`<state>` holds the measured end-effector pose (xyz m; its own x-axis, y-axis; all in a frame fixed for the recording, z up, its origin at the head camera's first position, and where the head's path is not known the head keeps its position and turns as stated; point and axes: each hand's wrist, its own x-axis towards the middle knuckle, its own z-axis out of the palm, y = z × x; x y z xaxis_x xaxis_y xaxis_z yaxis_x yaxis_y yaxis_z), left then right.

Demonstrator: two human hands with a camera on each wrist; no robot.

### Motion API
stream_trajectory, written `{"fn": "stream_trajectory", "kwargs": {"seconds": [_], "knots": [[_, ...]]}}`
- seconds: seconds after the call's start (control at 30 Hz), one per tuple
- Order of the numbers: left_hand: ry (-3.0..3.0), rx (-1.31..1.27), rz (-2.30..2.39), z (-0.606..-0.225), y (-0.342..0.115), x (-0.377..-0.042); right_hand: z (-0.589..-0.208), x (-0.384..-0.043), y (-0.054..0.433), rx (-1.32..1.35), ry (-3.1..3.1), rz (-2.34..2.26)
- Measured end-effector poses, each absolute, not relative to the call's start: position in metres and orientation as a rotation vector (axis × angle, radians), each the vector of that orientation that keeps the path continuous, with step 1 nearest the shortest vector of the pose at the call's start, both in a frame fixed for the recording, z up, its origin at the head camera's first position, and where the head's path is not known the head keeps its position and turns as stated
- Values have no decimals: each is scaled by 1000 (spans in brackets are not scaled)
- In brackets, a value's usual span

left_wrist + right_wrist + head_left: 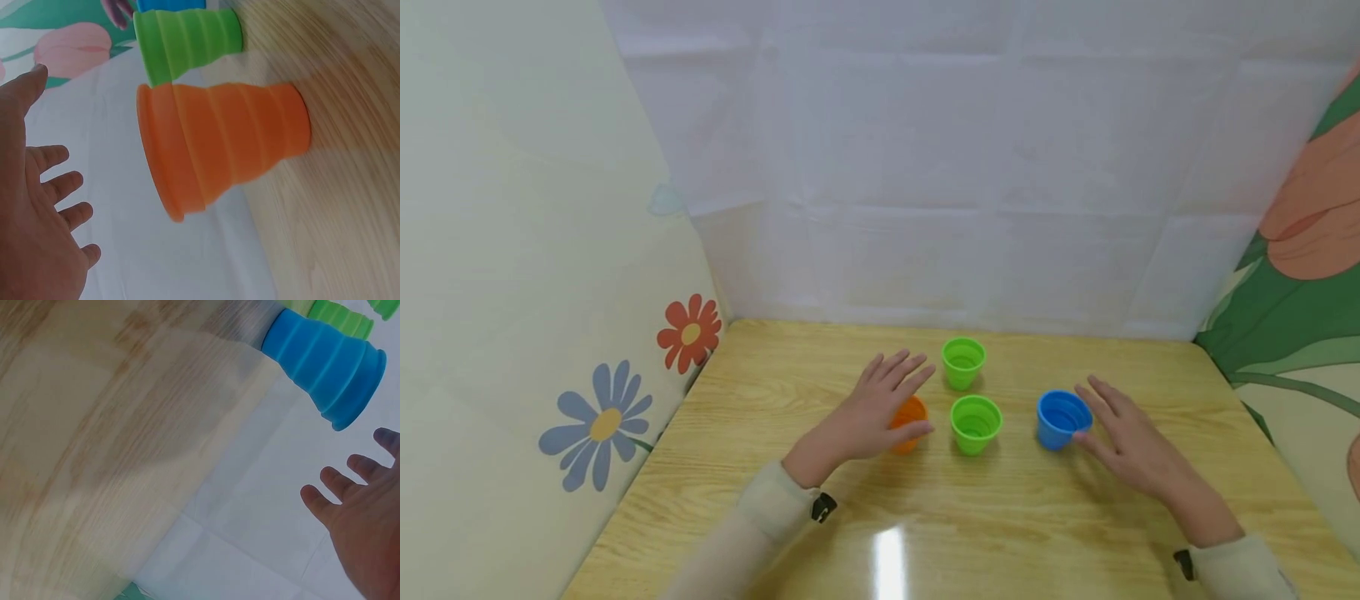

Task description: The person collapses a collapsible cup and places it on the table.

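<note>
My left hand hovers with spread fingers beside and partly over an orange cup, hiding its left side in the head view. In the left wrist view the ribbed orange cup stands whole on the table, apart from the fingers. On the other side, my right hand is held near a blue cup, thumb overlapping its rim in the head view. The right wrist view has that blue cup apart from the loosely extended fingers. Neither hand holds anything.
Between the hands a green cup stands upright, with a second green cup behind it. All stand on a wood-grain table. A white sheet hangs at the back, and flower-printed panels flank the table.
</note>
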<state>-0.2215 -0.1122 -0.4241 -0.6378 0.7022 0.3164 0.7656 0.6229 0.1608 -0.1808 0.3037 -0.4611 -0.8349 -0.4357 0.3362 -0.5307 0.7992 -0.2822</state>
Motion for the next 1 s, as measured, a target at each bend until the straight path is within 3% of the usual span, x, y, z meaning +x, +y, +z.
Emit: {"fn": "stream_trajectory", "kwargs": {"seconds": [1.0], "knots": [[-2629, -1423, -216, -428, -30, -218, -466, -174, 296, 780, -2772, 457]]}}
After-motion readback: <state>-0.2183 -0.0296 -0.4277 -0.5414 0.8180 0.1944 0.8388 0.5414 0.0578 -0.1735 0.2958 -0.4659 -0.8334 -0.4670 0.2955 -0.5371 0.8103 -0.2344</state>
